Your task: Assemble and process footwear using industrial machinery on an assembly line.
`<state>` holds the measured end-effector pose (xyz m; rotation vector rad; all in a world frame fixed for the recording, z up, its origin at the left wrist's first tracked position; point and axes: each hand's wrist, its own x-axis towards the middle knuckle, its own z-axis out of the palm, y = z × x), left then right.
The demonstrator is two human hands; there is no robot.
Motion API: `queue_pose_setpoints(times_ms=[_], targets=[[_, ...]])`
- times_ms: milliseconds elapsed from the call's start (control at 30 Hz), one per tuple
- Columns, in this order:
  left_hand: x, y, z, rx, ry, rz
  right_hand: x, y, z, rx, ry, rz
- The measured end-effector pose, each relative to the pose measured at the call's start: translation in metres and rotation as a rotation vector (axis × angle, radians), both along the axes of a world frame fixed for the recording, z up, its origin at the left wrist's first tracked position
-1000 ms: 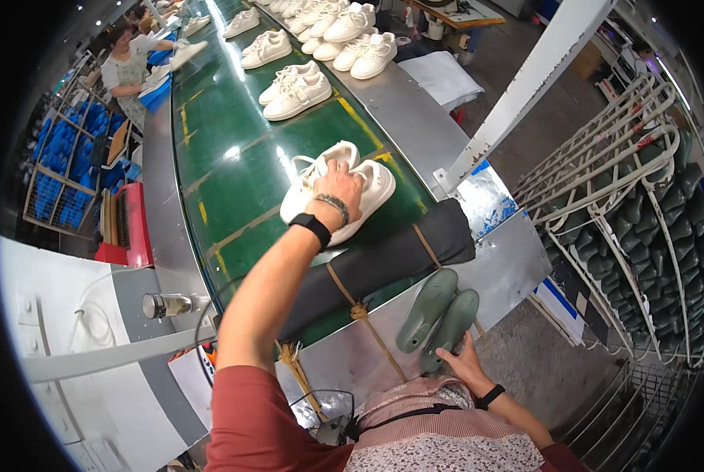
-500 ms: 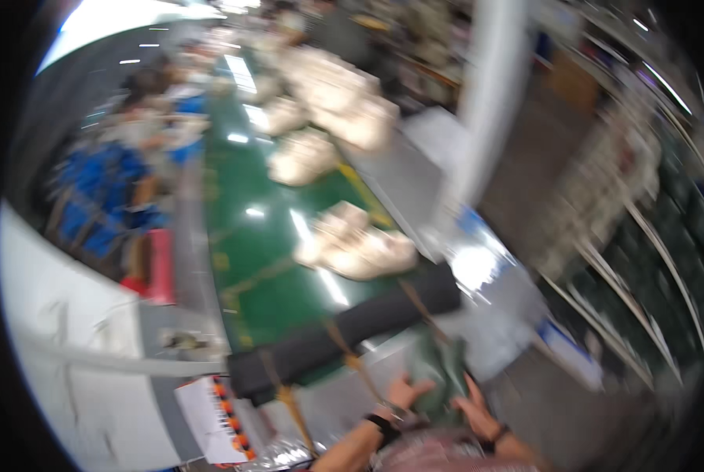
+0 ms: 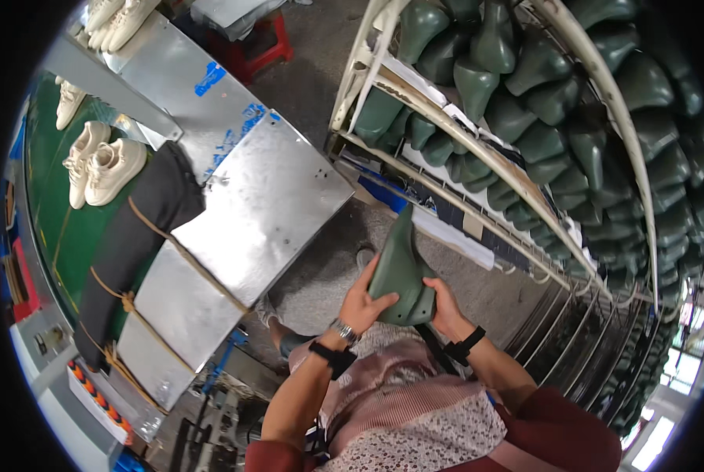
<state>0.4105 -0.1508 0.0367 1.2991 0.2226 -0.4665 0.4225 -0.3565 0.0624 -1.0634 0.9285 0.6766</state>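
Observation:
Low in front of me, close to my apron, a pair of dark green shoe lasts (image 3: 393, 277) is held side by side with the narrow toe ends pointing away. My left hand (image 3: 360, 305) grips the left last, its thumb lying across the top. On the other side my right hand (image 3: 448, 308) is closed on the outer side of the pair. Where the two lasts meet, the second one is mostly hidden behind the first. The undersides and some of my fingertips cannot be seen.
Ahead to the right stands a metal rack (image 3: 478, 145) filled with green lasts. At left, a shiny metal table (image 3: 277, 193) adjoins a green conveyor belt (image 3: 49, 197) carrying cream sneakers (image 3: 114, 169). A black padded roll (image 3: 135, 228) tied with cord crosses the belt's end. A red stool (image 3: 269, 47) stands farther back.
My view has swung right, from the conveyor toward the rack, and the picture is sharper. Both hands still hold the shoe lasts, which now appear higher up in the view.

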Motion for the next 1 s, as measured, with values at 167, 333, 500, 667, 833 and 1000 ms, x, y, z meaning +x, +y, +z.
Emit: queue_pose_setpoints(times_ms=[167,333,500,667,833,1000], targets=[[0.117,-0.081,-0.059,0.496,0.001,-0.288,0.094,-0.101,-0.113,-0.249,-0.161,-0.079],[0.209,-0.13,-0.133,0.963,-0.397,-0.323,0.186,-0.158,-0.243,-0.681,-0.763,0.573],[0.152,-0.114,-0.163,0.877,-0.178,-0.279,0.235,-0.12,-0.313,-0.941,-0.884,0.683],[-0.105,-0.029,-0.102,0.82,0.272,-0.021,0.211,-0.093,-0.296,-0.564,-0.696,0.24],[-0.355,-0.037,0.0,1.098,1.071,0.43,0.1,-0.034,-0.257,-1.046,-0.757,1.034],[-0.541,-0.101,0.063,0.861,1.404,1.179,0.0,0.044,-0.165,-0.214,-0.789,1.771]])
